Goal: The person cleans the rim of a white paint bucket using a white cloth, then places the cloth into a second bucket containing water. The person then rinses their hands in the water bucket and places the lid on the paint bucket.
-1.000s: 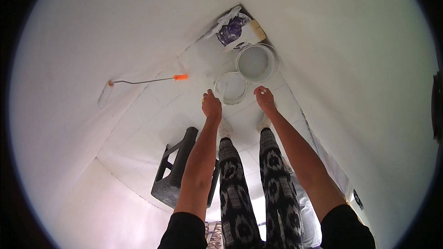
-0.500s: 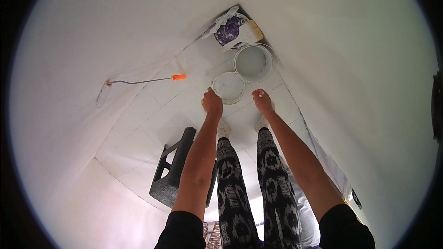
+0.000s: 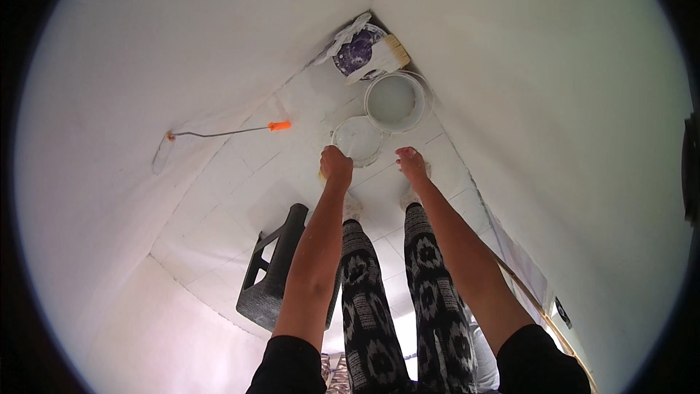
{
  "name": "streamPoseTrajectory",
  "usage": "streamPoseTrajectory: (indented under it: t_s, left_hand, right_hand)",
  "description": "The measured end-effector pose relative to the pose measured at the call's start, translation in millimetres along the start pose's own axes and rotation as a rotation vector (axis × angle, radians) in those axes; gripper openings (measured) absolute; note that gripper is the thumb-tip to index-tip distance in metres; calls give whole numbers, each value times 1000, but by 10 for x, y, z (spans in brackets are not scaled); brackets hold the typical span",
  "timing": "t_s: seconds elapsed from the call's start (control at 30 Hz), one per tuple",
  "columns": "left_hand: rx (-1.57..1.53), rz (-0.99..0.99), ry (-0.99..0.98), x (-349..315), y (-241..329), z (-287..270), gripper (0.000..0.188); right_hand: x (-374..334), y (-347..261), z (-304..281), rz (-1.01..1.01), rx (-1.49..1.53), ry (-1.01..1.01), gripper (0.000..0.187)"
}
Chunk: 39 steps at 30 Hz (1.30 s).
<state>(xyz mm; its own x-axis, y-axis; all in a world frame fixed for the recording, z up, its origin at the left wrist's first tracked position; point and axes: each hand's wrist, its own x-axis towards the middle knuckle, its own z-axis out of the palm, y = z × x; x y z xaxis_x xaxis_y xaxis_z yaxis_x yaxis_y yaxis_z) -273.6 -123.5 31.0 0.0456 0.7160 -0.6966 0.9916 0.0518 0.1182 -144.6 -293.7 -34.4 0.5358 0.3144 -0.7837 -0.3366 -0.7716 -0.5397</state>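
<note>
My left hand [image 3: 337, 164] is closed beside the near-left rim of a low, round white tub [image 3: 358, 138]. A bit of yellow shows at that hand's outer edge; what its fingers hold is hidden. To the right of the tub hovers my right hand [image 3: 413, 163], its fingers bent but apart, with white smears on the fingertips and nothing visible in them. Behind the tub stands a larger white bucket [image 3: 394, 102] with pale grey-white contents. A wide brush [image 3: 386, 56] with pale bristles lies across a purple-and-white container [image 3: 358, 51] in the corner.
Against the left wall leans a paint roller [image 3: 226, 133] with an orange handle. A black plastic stool [image 3: 270, 277] lies on its side by my left forearm. Walls close in on both sides of the tiled floor [image 3: 240, 197]. A white cloth or glove [image 3: 345, 38] hangs on the corner container.
Both hands have shifted slightly nearer to me, and the right fingers look a little more spread. A thin yellowish-brown strip now shows beyond my right forearm.
</note>
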Motion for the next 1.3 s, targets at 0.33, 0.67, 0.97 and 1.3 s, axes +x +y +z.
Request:
streamPoseTrajectory:
  t_s: [0.33, 0.67, 0.97, 1.3]
  left_hand:
    - [-36, -18, 70, -32, -16, -118, 30]
    - [-198, 527, 139, -63, 791, -306, 15]
    - [173, 700, 216, 663, 1137, 475, 14]
    - [204, 743, 188, 1154, 1393, 1305, 13]
  right_hand:
    - [-28, -106, 14, 90, 53, -103, 16]
    - [526, -5, -29, -184, -98, 130, 15]
    - [660, -552, -219, -611, -696, 332, 20]
    - [1084, -459, -184, -770, -1130, 277, 22]
